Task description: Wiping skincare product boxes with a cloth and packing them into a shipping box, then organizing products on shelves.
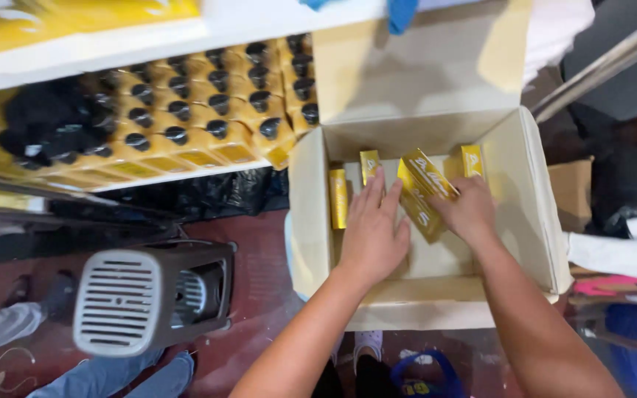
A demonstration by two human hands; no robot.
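Grey fan (149, 298), shelved capped bottles (208, 118)

Setting: stockroom or packing area of a small goods business, not a home. Evidence: up and to the left of the hands, a white shelf (186, 37) carries dense rows of identical gold boxed bottles with black caps (200, 110). Around the hands, an open cardboard carton (532, 214) holds matching slim gold boxes (338, 197). Lower left of the hands, a grey fan unit (149, 295) sits on a dark red floor (252, 250); black plastic bags (208, 193) lie under the shelf.
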